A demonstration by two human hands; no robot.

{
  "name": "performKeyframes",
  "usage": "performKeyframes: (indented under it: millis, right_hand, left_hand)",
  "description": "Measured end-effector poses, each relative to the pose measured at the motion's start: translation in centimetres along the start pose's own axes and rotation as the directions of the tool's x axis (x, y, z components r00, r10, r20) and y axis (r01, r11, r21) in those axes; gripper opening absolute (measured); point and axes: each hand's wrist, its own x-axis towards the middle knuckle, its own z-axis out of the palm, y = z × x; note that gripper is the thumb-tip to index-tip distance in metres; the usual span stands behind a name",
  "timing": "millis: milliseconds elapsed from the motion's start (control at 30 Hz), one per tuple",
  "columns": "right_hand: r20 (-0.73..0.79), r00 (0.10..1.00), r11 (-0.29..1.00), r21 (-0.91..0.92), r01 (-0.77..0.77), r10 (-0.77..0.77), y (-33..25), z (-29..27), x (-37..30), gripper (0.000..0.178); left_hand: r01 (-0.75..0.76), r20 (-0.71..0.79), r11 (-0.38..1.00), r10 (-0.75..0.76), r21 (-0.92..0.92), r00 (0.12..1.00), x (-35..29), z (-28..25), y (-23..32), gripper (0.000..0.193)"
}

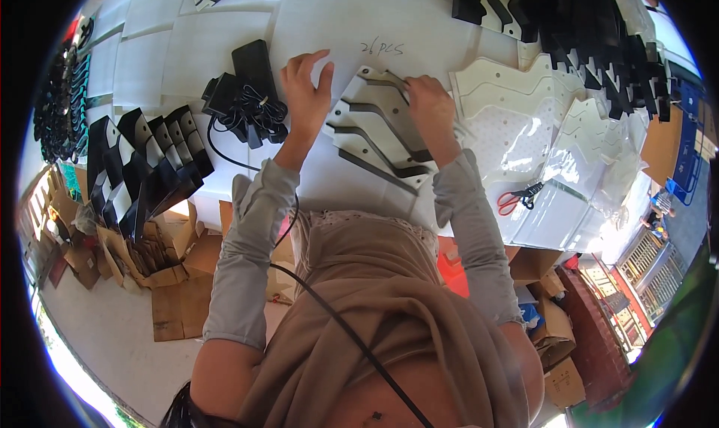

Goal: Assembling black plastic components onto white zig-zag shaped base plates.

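In front of me on the table lies a white zigzag-edged panel [358,118] with small holes, and bent dark grey strips [397,112] run across it. My right hand [432,112] is at the panel's upper right edge, its fingers curled and closed on the end of a dark strip; the fingertips are partly hidden. My left hand [305,91] hovers just left of the panel with fingers spread, holding nothing. Left of that hand sit a black power adapter [253,65] and a bundled black cable [258,110].
Stacked black angular parts stand at the left [142,166] and far right [599,46]. White zigzag sheets [502,91] and red-handled scissors [517,199] lie to the right. A black cable [329,308] crosses my body. Cardboard boxes [180,301] stand below the table.
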Motion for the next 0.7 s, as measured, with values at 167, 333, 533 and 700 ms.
performKeyframes:
  millis: [167, 333, 533, 700]
  right_hand:
    - [-0.01, 0.966, 0.953, 0.168, -0.253, 0.258, 0.1, -2.9, -1.9, 0.011]
    - [0.151, 0.773, 0.707, 0.329, -0.627, 0.616, 1.5, 0.3, -5.2, 0.024]
    - [0.126, 0.702, 0.544, 0.542, -0.64, 0.7, 4.5, 0.0, -5.8, 0.029]
    - [0.258, 0.813, 0.721, 0.376, -0.583, 0.523, 9.7, 1.1, 0.5, 0.021]
  left_hand:
    - [-0.159, 0.101, 0.973, 0.143, 0.169, 0.984, 1.4, -1.1, 5.9, 0.012]
    - [-0.337, 0.341, 0.923, 0.261, 0.185, 0.903, 0.5, 4.8, 7.9, 0.016]
    - [-0.408, 0.383, 0.876, 0.296, 0.256, 0.875, -3.1, 6.0, 8.2, 0.031]
    - [-0.37, 0.413, 0.908, 0.265, 0.197, 0.871, -4.1, 7.8, 8.1, 0.03]
